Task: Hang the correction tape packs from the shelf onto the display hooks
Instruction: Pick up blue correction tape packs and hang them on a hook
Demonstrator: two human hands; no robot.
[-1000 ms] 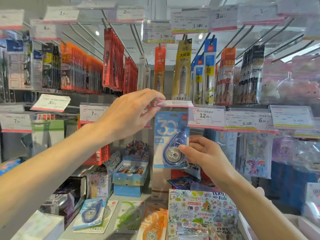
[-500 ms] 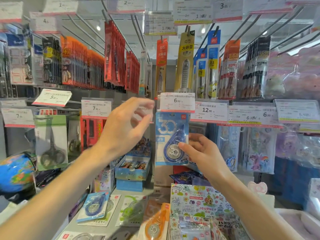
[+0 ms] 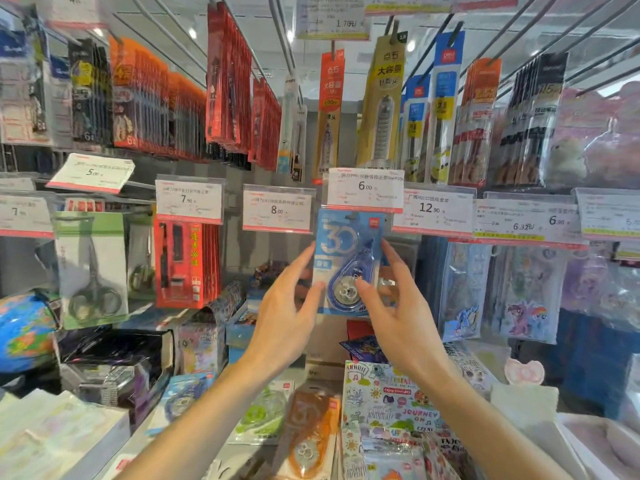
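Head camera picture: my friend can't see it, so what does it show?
Two bare hands, left hand and right hand, touch a blue correction tape pack hanging under a 6.00 price tag. Blue, green and orange packs lie on the shelf below.

Correction tape pack (image 3: 348, 261): glossy plastic blister, card backing.

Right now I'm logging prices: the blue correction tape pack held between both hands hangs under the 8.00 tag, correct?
Not quite. The head view shows the blue correction tape pack, between the left hand and right hand, under the 6.00 price tag; the 8.00 tag sits one hook left.
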